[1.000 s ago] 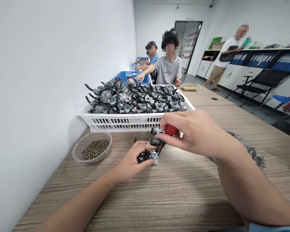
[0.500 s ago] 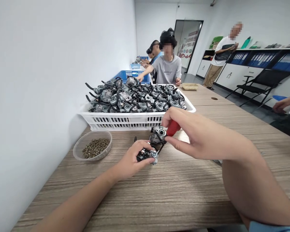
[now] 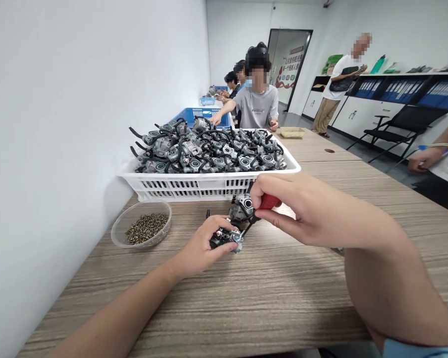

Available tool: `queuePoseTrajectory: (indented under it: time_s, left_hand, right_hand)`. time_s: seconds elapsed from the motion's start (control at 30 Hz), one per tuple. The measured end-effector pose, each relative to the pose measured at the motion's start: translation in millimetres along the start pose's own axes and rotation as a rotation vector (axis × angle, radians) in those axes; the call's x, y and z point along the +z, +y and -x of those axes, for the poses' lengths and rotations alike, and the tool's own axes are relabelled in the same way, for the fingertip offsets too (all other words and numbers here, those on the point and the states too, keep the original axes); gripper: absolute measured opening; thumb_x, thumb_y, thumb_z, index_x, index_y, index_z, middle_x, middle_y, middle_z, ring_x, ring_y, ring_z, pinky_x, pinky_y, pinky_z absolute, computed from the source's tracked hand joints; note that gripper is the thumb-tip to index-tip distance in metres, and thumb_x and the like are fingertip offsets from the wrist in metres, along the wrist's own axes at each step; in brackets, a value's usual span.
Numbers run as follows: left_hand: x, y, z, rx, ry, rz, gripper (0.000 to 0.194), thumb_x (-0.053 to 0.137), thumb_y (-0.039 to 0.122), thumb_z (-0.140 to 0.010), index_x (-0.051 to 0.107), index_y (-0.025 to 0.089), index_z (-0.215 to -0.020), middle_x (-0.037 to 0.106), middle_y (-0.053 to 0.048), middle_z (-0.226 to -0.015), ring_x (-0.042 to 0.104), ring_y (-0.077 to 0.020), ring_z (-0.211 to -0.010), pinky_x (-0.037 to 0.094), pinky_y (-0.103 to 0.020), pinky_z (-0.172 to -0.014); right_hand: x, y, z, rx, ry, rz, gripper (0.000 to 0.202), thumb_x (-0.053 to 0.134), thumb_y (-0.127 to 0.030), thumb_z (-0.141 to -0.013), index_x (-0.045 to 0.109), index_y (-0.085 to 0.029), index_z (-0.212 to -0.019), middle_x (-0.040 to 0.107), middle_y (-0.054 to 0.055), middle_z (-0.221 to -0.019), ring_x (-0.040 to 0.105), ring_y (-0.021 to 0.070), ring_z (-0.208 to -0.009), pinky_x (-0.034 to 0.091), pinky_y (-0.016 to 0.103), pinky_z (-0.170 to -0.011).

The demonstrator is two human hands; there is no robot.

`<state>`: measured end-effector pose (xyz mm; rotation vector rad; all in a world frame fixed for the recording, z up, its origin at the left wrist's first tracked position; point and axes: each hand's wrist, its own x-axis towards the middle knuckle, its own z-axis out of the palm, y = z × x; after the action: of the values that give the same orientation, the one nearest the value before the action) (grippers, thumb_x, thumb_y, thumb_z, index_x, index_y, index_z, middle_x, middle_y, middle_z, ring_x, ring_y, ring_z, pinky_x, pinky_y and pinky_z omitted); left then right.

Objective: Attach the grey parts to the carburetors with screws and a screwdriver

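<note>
Under my left hand (image 3: pixel 206 244) a small metal carburetor (image 3: pixel 236 240) is pinned against the table, fingers and thumb wrapped round it. My right hand (image 3: pixel 289 206) is closed on the red handle of a screwdriver (image 3: pixel 268 201). The dark shaft slants down to the left, its tip at the carburetor's right side; exactly what it touches is too small to tell. Just behind stands a second carburetor (image 3: pixel 240 209), partly covered by my right fingers and the tool.
A clear round bowl of small screws (image 3: pixel 148 227) stands at left near the wall. Behind my hands, a white basket (image 3: pixel 194 187) is heaped with carburetors. Across the table a person (image 3: pixel 259 104) reaches toward a blue crate (image 3: pixel 186 114). Another person's hand (image 3: pixel 425 158) shows at right.
My right hand and the screwdriver handle have turned slightly and dipped a little, while my left hand keeps its hold. At the right edge, another person's hand has come further into view.
</note>
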<state>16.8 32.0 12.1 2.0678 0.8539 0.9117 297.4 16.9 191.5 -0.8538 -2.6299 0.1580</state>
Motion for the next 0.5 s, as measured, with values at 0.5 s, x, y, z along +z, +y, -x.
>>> queuePoseTrajectory:
  time_s: [0.5]
  left_hand:
    - [0.2,0.2,0.7,0.017,-0.009,0.016,0.029,0.079,0.037,-0.103,0.07,0.028,-0.129,0.071,-0.012,-0.141,0.061,-0.0347,-0.147,0.045,-0.055,-0.127]
  right_hand:
    - [2.7,1.4,-2.6,0.055,0.047,0.091,0.021,0.064,-0.045,-0.112,0.061,-0.025,-0.106,0.074,0.0,-0.091,0.064,0.0195,-0.077,0.039,0.033,-0.069]
